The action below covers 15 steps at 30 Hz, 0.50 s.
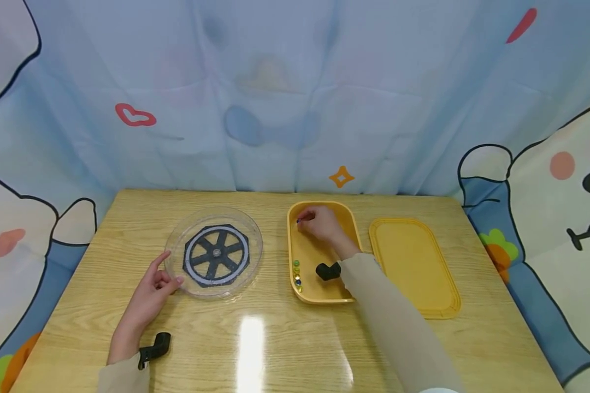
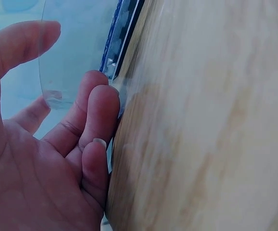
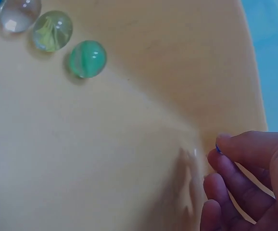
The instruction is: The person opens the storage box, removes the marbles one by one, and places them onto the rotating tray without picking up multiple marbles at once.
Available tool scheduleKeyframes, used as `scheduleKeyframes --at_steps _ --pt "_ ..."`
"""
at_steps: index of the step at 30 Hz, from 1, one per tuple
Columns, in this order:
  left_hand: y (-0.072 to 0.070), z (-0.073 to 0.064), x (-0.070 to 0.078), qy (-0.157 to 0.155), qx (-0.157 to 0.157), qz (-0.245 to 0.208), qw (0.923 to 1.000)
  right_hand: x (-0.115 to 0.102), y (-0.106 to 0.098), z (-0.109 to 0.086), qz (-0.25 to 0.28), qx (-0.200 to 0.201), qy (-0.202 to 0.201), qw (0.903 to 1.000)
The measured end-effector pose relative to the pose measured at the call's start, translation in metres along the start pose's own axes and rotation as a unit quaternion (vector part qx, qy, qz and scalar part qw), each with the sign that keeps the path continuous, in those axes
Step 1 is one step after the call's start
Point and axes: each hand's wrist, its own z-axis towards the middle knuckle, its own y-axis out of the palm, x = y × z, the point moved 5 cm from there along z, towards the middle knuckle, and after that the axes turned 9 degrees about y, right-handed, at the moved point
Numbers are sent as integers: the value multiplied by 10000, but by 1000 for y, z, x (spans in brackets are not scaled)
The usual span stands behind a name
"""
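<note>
My left hand [image 1: 149,295] holds the near left edge of a clear round dish [image 1: 174,232], thumb and forefinger at its rim, the other fingers curled. Inside the dish lies a dark, spoked wheel-like piece [image 1: 217,252] with a pale ring. In the left wrist view the dish's clear wall [image 2: 74,48] crosses the thumb. My right hand [image 1: 322,224] is over the far left part of a yellow tray [image 1: 319,300], pinching a small blue marble [image 3: 219,148] mostly hidden by the fingertips. A green marble [image 3: 88,58] and several others line the tray's left side.
A flat yellow lid or shallow tray [image 1: 415,267] lies to the right of the marble tray. Everything stands on a wooden table [image 1: 196,344]. A patterned blue curtain [image 1: 285,98] hangs behind the table's far edge.
</note>
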Motion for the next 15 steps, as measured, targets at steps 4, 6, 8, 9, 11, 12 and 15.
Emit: scheduleKeyframes --at_steps 4,6,8,9,11,12,15 --pt "1 1 -1 -22 -8 4 10000 -1 -4 -3 220 43 23 9997" --pt "1 1 -2 -25 -11 18 10000 -3 -7 -4 303 65 50 9995" --pt "1 1 -2 -32 -18 40 10000 -4 -10 -5 439 59 57 9990" --pt "1 1 -1 -33 -16 50 10000 -6 -12 -6 521 52 59 9986" --pt "1 0 0 -30 -13 81 10000 -12 -14 -9 626 29 11 9980" --pt "1 0 0 -31 -8 78 10000 -15 -15 -12 705 13 -32 9975" --pt "1 -1 2 -7 -4 53 10000 -30 -16 -20 868 -25 -160 9961"
